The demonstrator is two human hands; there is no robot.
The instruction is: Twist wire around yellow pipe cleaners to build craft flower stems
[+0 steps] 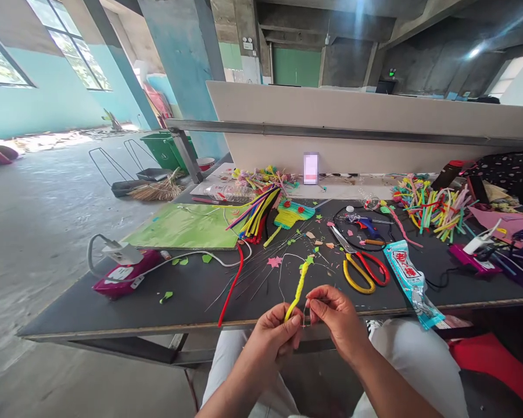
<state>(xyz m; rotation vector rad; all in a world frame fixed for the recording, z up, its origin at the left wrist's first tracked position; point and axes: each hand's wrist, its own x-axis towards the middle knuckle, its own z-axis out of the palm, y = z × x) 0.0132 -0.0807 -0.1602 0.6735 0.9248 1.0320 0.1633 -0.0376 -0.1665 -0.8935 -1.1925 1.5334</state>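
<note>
Left hand (275,334) clamps yellow stem (301,285); right hand (336,316) seemingly pinches thin wire (304,316). We judge this winding; the next turn needs even tension.

This is a craft workshop, shown by grey concrete ceiling beams (422,21), a long black-topped wooden worktable (187,295), red-and-yellow-handled metal scissors (353,250) and piled multicoloured fuzzy stems (436,210).

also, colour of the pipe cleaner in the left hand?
The pipe cleaner is bright yellow, clear in the head view.
</note>
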